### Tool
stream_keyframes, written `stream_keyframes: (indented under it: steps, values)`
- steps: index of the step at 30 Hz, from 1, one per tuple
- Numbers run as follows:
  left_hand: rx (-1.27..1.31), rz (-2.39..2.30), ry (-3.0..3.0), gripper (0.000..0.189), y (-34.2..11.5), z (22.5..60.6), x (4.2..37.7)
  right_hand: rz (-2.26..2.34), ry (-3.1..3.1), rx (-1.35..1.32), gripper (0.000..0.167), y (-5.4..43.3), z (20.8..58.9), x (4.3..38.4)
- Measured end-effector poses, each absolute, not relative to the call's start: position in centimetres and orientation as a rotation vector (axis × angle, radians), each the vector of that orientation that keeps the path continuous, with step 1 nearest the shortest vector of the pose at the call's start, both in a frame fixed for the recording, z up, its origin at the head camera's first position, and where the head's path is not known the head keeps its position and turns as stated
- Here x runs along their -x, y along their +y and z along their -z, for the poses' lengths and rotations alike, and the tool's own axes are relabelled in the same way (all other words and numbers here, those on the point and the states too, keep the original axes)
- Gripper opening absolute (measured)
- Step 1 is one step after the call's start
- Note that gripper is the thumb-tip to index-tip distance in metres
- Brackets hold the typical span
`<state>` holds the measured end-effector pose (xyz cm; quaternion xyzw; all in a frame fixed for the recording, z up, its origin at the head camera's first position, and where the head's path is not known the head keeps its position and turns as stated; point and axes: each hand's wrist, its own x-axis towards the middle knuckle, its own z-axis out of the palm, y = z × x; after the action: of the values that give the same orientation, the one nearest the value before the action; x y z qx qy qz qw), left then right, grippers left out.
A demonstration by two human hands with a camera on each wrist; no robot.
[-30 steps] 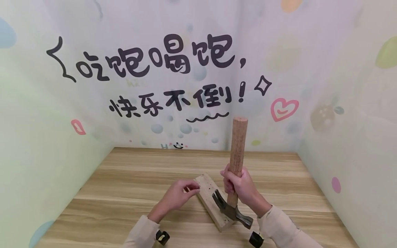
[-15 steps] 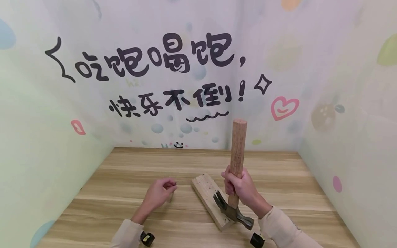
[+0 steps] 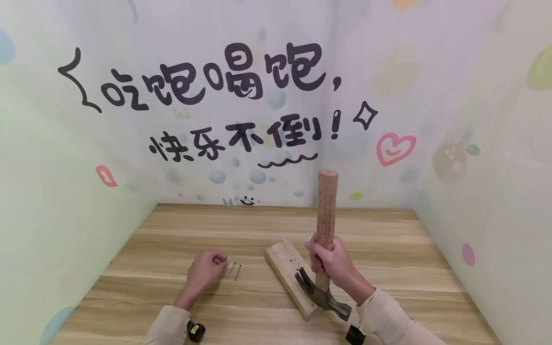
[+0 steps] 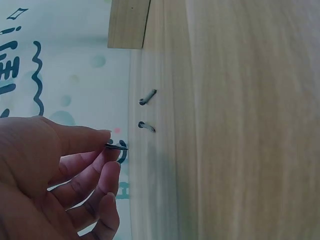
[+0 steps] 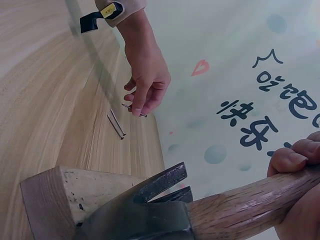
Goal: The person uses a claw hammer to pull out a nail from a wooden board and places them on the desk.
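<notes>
My left hand point(image 3: 207, 269) pinches a nail point(image 4: 118, 147) between thumb and fingertips, over the left-middle of the table. Two more nails point(image 3: 238, 272) lie side by side just right of those fingertips; the left wrist view shows them as a pair point(image 4: 147, 126) ahead of the hand. My right hand point(image 3: 329, 258) grips a claw hammer point(image 3: 326, 206) by its wooden handle, with the handle end up and the metal head down. The hammer head point(image 3: 321, 294) overlaps the near right part of a wooden block point(image 3: 286, 268), whose top carries several small dark holes or marks.
The wood-grain table point(image 3: 172, 239) runs back to a printed white wall cloth point(image 3: 258, 110) with large dark lettering. Similar cloth walls stand at left and right. A black device point(image 3: 196, 330) is strapped at the left wrist, another point(image 3: 355, 334) at the right.
My left hand has moved left from the block to beside the nails, and two nails on the table now show clear of it. The right hand and hammer have barely moved.
</notes>
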<state>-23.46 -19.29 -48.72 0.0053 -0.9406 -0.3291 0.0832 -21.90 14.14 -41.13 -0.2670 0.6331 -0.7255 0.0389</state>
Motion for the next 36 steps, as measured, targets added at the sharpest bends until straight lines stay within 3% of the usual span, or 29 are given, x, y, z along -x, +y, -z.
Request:
stream_keyframes:
  steps: [36]
  values:
    - [-0.111,0.816,-2.914,0.016,-19.4,50.2,24.4,2.246,1.923,0.869,0.028,14.4,41.4,22.1]
